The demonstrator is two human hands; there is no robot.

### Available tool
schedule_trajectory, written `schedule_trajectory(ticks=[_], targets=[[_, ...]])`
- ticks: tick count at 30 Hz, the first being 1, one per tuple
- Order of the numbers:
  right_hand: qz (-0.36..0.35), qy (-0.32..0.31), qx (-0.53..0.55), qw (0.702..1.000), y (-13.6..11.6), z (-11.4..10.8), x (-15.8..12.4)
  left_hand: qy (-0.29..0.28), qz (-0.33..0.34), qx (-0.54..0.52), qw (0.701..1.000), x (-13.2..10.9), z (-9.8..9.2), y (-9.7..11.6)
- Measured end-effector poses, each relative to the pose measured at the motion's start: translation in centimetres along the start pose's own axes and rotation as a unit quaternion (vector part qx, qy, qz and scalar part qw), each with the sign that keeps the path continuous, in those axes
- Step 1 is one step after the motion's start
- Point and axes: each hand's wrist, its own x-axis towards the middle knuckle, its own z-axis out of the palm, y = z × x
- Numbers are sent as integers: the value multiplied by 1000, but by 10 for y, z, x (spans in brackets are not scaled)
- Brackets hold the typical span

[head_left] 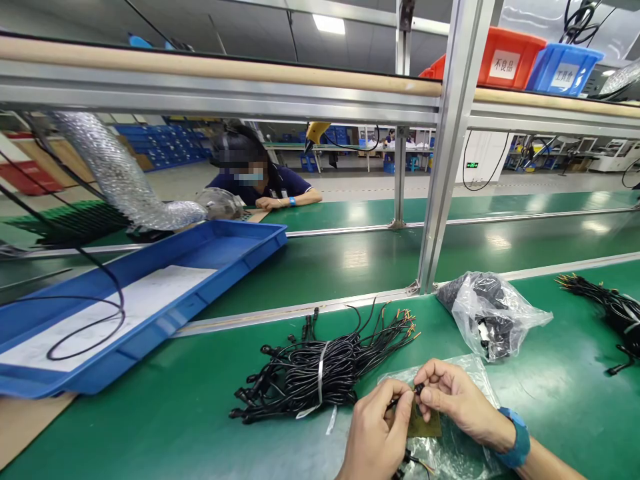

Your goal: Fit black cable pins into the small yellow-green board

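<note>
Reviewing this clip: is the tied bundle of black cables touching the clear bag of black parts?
Apart. In the head view, green tabletop shows between the cable bundle's bare wire ends and the bag.

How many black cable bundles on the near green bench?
2: the middle bundle, beyond the left hand; the right bundle, cut off at the picture's edge. More may be hidden under that hand.

A small black part (419, 389) is pinched between the left hand (376, 427) and right hand (453, 397) above a clear plastic bag (477, 370), while 1 banded bundle of black cables (343, 365) is laid beside them on the green bench (165, 427), with a blue tray (245, 250) placed farther left.
</note>
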Motion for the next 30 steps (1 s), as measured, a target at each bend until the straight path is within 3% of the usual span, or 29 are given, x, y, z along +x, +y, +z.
schedule_trajectory(ticks=[5, 9, 12, 16, 22, 30], targets=[[-16, 32, -43, 998, 6, 1, -2, -9, 15, 46, 999, -1, -1, 1], [-48, 49, -169, 983, 3, 2, -6, -13, 28, 67, 997, 0, -2, 3], [-90, 47, -291, 951, -3, 1, -8, -51, 12, 43, 998, 0, -6, 6], [-103, 41, -335, 936, -7, -3, -7, -116, -38, -11, 992, 0, -13, 2], [-109, 48, -379, 918, -6, -7, -5, -87, -83, 5, 993, 5, -8, -14], [-114, 34, -364, 924, 2, -8, -5, -49, -23, 20, 998, 2, -3, -12]])
